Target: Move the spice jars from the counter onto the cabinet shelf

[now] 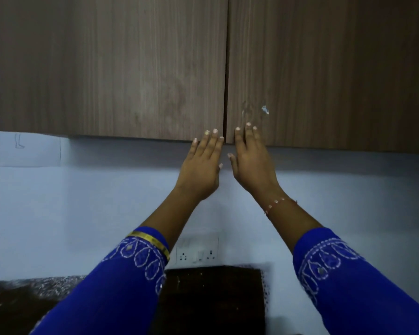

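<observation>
left hand (201,165): frame centre, fingers straight, grip wide, fingertips at lower edge of left cabinet door (107,68) | right hand (250,160): just beside, grip wide, fingertips on right cabinet door (329,68) | both doors closed | spice jars: nowhere in view | tabletop (22,301): lower left, dark

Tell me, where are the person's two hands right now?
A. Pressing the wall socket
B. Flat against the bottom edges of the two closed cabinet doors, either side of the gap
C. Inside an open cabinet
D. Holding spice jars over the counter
B: the left hand and right hand lie with straight fingers on the lower edges of the left door and right door, both closed, holding nothing.
</observation>
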